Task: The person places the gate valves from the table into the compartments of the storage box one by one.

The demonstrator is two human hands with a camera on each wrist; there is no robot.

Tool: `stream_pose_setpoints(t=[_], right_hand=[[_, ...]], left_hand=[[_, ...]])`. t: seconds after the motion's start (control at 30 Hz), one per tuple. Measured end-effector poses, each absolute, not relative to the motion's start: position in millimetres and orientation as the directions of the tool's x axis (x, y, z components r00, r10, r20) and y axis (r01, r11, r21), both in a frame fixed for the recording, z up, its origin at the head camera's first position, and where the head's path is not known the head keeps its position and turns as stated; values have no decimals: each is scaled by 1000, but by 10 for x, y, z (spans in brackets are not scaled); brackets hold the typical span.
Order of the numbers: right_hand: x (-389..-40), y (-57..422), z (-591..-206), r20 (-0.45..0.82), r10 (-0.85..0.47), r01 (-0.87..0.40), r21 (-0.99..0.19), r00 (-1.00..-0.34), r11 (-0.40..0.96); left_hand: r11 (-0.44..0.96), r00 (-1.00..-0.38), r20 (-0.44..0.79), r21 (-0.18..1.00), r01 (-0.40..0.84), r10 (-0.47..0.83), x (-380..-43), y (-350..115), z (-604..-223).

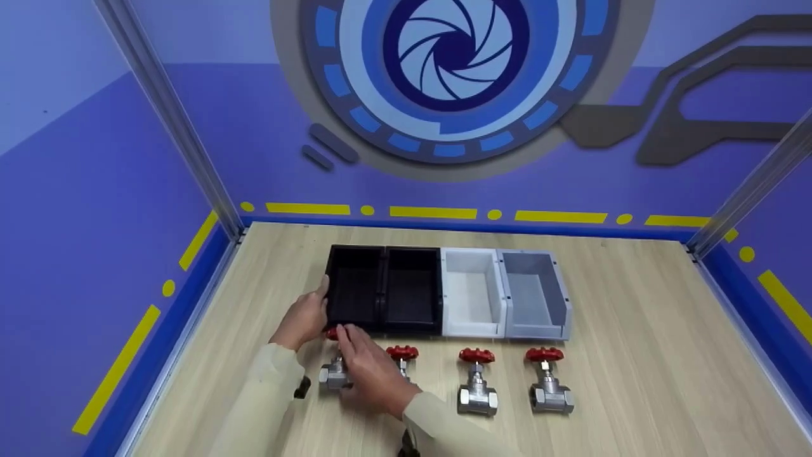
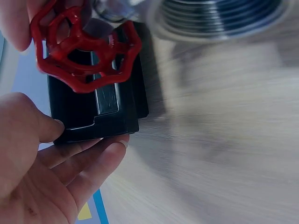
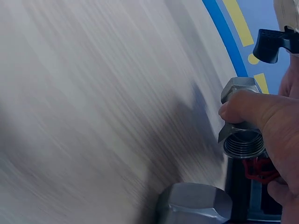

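Right grip (image 1: pixel 374 371) holds valve (image 1: pixel 333 376); left grip (image 1: pixel 304 318), black bin (image 1: pixel 355 289).

My tabletop (image 1: pixel 641 349) is pale wood-grain. Directly on it, approx. mid-width & twd the back: a row of 4 storage bins, side by side & touching. L to R: 1st black bin (image 1: pixel 355 292), 2nd black bin (image 1: pixel 411 292), white bin (image 1: pixel 471 292), grey bin (image 1: pixel 530 298). Nearer me: a metal valve (image 1: pixel 478 400) in front of the white bin, another valve (image 1: pixel 552 397) in front of the grey, red handwheels bin-side. A 3rd valve (image 1: pixel 403 353) is part hidden by my R hand (image 1: pixel 375 373). The 4th valve (image 1: pixel 332 376) is in that hand; can't tell if it's touching the tabletop.
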State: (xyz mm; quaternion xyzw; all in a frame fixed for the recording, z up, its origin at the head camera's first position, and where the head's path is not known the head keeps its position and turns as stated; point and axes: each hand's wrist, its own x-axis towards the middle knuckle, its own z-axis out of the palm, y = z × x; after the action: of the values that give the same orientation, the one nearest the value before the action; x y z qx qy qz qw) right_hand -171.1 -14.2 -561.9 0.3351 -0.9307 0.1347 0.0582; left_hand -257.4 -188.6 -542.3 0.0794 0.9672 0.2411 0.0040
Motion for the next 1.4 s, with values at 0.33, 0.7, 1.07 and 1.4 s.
stream_pose_setpoints(t=[0.33,0.7,1.07,1.4], right_hand=[[-1781,-110,-5552,212,-608,-642,-181,-765,745],[-1836,-106,-5470,175,-604,-629,-185,-777,755],[-1920,-76,-5431,144,-599,-615,-220,-788,757],[-2010,-26,-5449,183,-591,-619,-208,-786,758]], left_hand=[[865,-988,14,482,140,152,-2577,-1893,-5428],[865,-991,-22,491,106,134,-2581,-1892,-5418],[853,-991,-32,514,95,129,-2582,-1893,-5425],[856,-991,-42,510,85,124,-2581,-1876,-5415]])
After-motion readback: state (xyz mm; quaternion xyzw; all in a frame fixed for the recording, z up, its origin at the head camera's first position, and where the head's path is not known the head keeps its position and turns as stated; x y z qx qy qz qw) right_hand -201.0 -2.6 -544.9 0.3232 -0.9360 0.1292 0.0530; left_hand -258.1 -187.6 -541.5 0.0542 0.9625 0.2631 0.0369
